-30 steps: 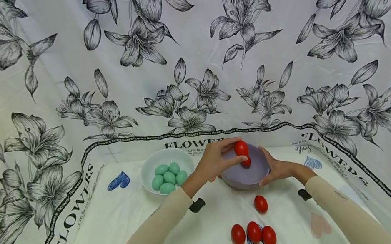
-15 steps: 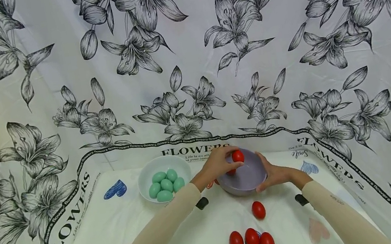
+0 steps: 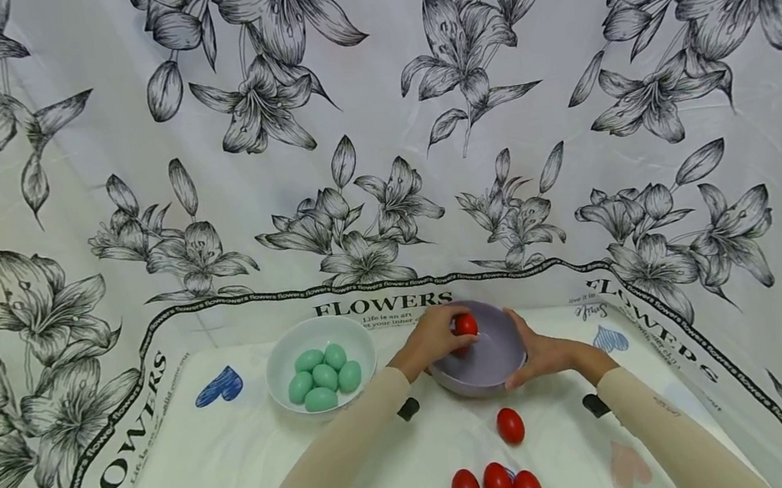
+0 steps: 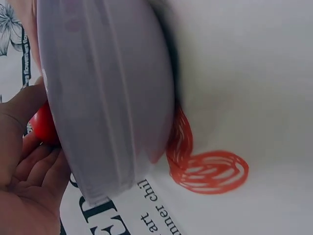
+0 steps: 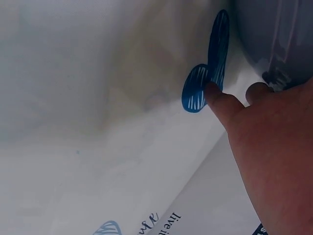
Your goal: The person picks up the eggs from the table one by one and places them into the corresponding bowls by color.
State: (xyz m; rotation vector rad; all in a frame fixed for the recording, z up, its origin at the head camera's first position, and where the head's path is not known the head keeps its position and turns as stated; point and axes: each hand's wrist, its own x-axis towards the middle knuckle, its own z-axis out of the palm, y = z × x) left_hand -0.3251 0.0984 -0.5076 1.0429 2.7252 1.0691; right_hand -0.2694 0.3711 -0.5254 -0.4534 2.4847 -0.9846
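Flower-printed sheeting (image 3: 376, 94) hangs behind a cloth-covered tabletop (image 3: 366, 484). Near its far edge, right of the middle, sits a purple bowl (image 3: 501, 350). The left hand (image 3: 430, 343) has its grip closed on a red egg (image 3: 466, 324) at the bowl's left inner side; a second red egg (image 3: 461, 349) shows just below, partly hidden by the fingers. The right hand (image 3: 548, 355) grips the bowl's right side, thumb toward the near edge.

If the left grip loosens too soon, the smooth egg could roll off the egg below it or knock against the wall; whether the two touch I cannot tell. Fingers pressing on the left rim could tip the bowl, more so if the right hand lets go first. A forearm drawn back low might brush the white bowl (image 3: 353, 336) of green eggs (image 3: 324, 378), near the far edge to the left. Toward the near edge, a single red egg (image 3: 510, 426) and a cluster of three red eggs (image 3: 498, 484) lie loose, and a sleeve could set them rolling.
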